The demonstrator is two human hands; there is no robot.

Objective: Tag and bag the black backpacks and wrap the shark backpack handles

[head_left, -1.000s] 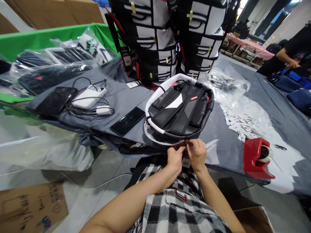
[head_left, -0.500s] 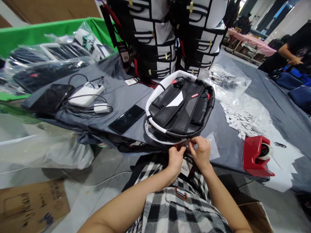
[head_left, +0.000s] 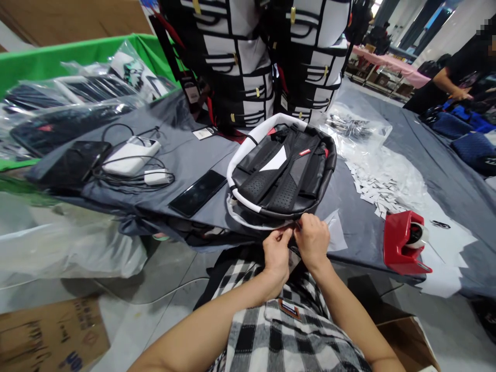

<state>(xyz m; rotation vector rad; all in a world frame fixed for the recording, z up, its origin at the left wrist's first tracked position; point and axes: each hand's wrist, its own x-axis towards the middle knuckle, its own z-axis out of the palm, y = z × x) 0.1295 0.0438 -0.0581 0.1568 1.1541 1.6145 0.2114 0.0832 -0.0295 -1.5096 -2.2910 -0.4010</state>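
Observation:
A black and white backpack [head_left: 284, 188] lies on the grey-covered table with its padded shoulder straps facing up. At its near edge, my left hand [head_left: 276, 254] is closed in a pinch, thumb against bent fingers. Close beside it on the right, my right hand [head_left: 312, 241] also pinches, its fingertips against the backpack's lower rim. What the fingertips hold is too small and too covered to make out. A black phone [head_left: 197, 193] lies left of the backpack, and a clear plastic piece [head_left: 336, 232] lies right of my right hand.
Stacked black and white backpacks [head_left: 248, 62] stand behind. A red tape dispenser [head_left: 399, 243] and scattered white slips [head_left: 368, 186] lie to the right. A white power bank [head_left: 134, 157] with cables and plastic-wrapped bags [head_left: 73, 113] are left. Another person's hand [head_left: 459, 93] is far right.
My right hand has turned over slightly, its knuckles now more on top. The hang tag visible between my hands before is now hidden. The view has shifted a little.

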